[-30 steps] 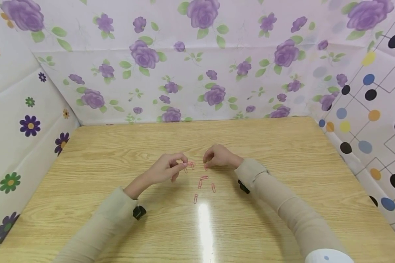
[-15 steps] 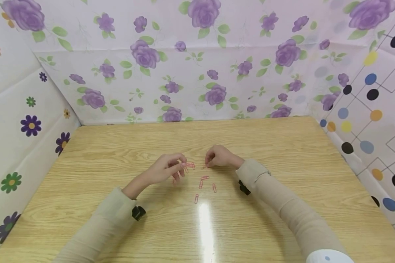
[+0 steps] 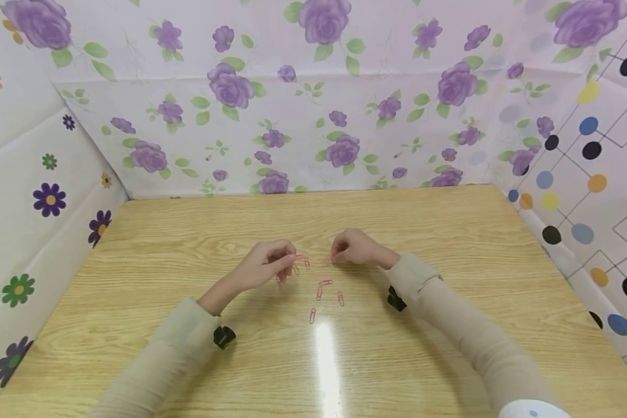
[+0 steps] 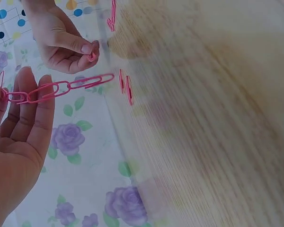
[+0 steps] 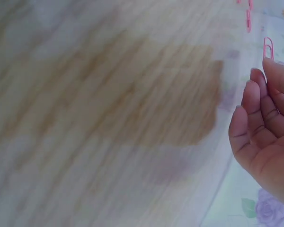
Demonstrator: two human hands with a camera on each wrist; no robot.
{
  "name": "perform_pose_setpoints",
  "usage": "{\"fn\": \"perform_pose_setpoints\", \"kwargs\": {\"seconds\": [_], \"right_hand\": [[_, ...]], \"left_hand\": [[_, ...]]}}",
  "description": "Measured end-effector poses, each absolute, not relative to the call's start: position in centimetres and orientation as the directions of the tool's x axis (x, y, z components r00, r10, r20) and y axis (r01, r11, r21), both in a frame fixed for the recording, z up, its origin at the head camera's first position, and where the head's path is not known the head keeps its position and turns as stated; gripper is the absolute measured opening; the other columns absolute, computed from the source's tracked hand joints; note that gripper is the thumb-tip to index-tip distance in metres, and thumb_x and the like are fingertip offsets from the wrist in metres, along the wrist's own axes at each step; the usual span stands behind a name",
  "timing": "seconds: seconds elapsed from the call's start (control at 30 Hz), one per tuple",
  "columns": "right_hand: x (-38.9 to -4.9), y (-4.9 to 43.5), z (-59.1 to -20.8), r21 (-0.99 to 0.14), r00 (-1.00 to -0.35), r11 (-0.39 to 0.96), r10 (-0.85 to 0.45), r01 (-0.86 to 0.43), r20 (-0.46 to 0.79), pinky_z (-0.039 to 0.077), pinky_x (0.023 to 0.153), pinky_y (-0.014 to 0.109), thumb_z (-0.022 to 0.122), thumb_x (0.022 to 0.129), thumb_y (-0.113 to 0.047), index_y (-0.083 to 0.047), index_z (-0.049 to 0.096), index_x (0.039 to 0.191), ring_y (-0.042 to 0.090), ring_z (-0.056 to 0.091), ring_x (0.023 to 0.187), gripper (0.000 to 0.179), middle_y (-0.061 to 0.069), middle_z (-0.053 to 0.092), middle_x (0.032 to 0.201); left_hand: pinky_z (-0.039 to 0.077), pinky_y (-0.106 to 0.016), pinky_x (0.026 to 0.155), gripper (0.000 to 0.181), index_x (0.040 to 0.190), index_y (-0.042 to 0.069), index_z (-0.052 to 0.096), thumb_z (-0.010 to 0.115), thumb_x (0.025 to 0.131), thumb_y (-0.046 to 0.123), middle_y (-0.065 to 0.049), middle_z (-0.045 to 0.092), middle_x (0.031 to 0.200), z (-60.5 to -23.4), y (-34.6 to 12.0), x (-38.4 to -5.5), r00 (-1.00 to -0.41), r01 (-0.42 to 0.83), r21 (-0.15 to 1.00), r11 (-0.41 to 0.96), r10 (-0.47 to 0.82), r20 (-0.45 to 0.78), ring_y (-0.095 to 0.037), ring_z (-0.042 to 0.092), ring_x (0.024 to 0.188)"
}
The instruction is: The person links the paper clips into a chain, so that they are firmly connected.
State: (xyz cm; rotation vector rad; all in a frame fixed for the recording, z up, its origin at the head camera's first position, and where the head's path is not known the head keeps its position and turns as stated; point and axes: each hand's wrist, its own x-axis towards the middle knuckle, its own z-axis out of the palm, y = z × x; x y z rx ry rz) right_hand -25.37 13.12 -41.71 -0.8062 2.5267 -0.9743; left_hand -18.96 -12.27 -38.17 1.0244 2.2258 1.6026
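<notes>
My left hand (image 3: pixel 263 268) pinches a chain of linked pink paper clips (image 4: pixel 92 83) between thumb and forefinger. In the left wrist view the chain hangs across the other fingers, its far end dangling free. My right hand (image 3: pixel 357 248) pinches a single pink paper clip (image 5: pixel 268 46) by one end, and its looped end sticks out past the fingertips. Both hands are above the table, a short gap apart. Between and below them lie several loose pink paper clips, among them one at the front (image 3: pixel 312 316) and one to the right (image 3: pixel 341 299).
The wooden table (image 3: pixel 188 232) is bordered by a purple-flowered cloth (image 3: pixel 292 133) at the back. A daisy-print cloth (image 3: pixel 26 168) stands on the left and a dotted one (image 3: pixel 569 180) on the right. Glare streaks the table's front.
My right hand has lifted a paper clip from the table and shifted slightly right. My left hand keeps its pinch on the chain, its fingers slightly more gathered.
</notes>
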Motion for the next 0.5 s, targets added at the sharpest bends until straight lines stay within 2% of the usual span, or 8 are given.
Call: {"fn": "perform_pose_setpoints", "kwargs": {"seconds": [0.1, 0.27, 0.5], "right_hand": [[-25.1, 13.6, -41.3, -0.688, -0.792, 0.598, -0.608, -0.411, -0.056, 0.042, 0.056, 0.026, 0.066, 0.083, -0.01, -0.01, 0.065, 0.076, 0.014, 0.049, 0.061, 0.008, -0.001, 0.06, 0.071], [-24.1, 14.1, -40.3, -0.677, -0.78, 0.565, -0.626, -0.472, 0.021, 0.044, 0.06, 0.027, 0.064, 0.084, -0.007, -0.009, 0.065, 0.077, 0.012, 0.051, 0.063, 0.007, -0.002, 0.061, 0.071], [-22.7, 14.5, -38.4, -0.678, -0.794, 0.545, -0.601, -0.493, 0.094, 0.047, 0.064, 0.027, 0.064, 0.083, -0.005, -0.008, 0.065, 0.077, 0.01, 0.056, 0.066, 0.006, -0.002, 0.062, 0.073]], "left_hand": [[0.049, -0.044, 0.049, 0.01, 0.088, 0.0, 0.056, 0.047, 0.094, 0.003, -0.02, 0.055, 0.066, -38.1, -12.1, -18.9, -0.746, 0.4, 0.897, 0.19, 0.635, 0.198, -0.033, 0.054, 0.053], [0.049, -0.044, 0.05, 0.011, 0.087, 0.0, 0.056, 0.048, 0.094, 0.005, -0.024, 0.054, 0.067, -38.0, -12.0, -18.8, -0.744, 0.385, 0.902, 0.193, 0.644, 0.18, -0.037, 0.054, 0.055], [0.049, -0.045, 0.049, 0.012, 0.088, -0.001, 0.056, 0.047, 0.094, 0.004, -0.019, 0.054, 0.066, -37.9, -11.7, -18.8, -0.729, 0.384, 0.905, 0.184, 0.662, 0.175, -0.039, 0.053, 0.055]]}}
